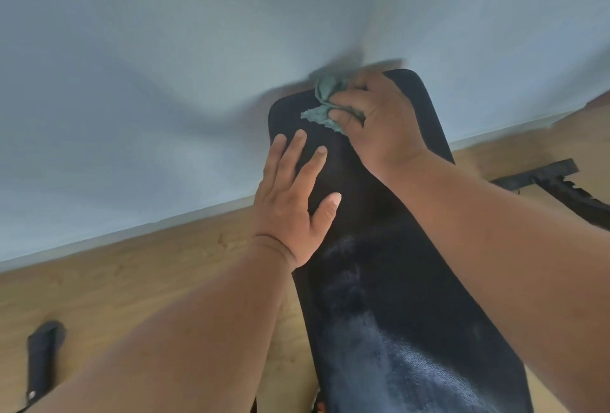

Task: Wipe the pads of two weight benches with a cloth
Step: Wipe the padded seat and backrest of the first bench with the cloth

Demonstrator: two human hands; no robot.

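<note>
A long black bench pad (379, 280) runs from the bottom of the view up toward the wall, tilted upward at its far end. My right hand (379, 122) presses a crumpled grey-green cloth (325, 105) onto the pad's far end, with the fingers closed over it. My left hand (293, 201) lies flat on the pad's left edge, a little nearer to me, fingers spread and holding nothing. Both forearms reach in from the bottom corners.
A pale blue-grey wall (165, 82) with a white baseboard stands close behind the pad. The floor (132, 280) is light wood. A black frame foot (558, 181) lies at the right, and a black padded bar end (41, 359) at the bottom left.
</note>
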